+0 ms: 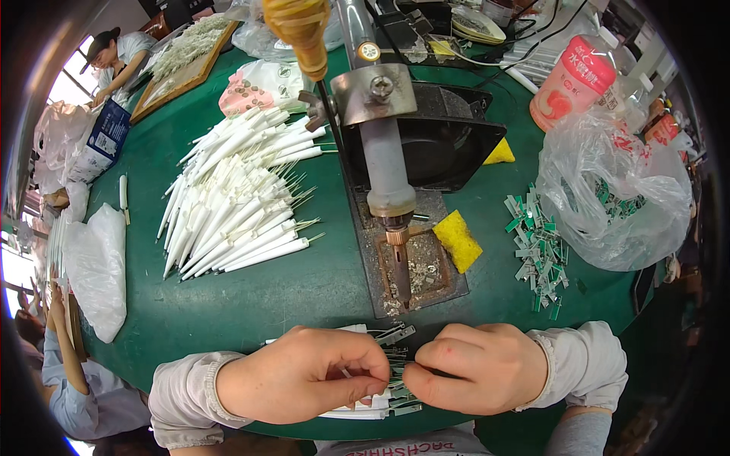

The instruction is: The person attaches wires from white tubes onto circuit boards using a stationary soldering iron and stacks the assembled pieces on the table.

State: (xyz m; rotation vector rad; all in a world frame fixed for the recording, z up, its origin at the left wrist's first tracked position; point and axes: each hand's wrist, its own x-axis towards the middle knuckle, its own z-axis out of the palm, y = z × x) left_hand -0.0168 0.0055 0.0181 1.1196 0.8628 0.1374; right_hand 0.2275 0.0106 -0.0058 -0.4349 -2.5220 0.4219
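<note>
Hands [308, 375] [479, 369] in pinches above white sticks [357, 415]

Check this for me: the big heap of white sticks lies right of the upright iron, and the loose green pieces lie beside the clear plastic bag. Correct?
No, the side is wrong: the head view shows the big heap of white sticks left of the upright iron. The loose green pieces do lie beside the clear plastic bag.

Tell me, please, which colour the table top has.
The table top is green, shown best in the head view.
</note>
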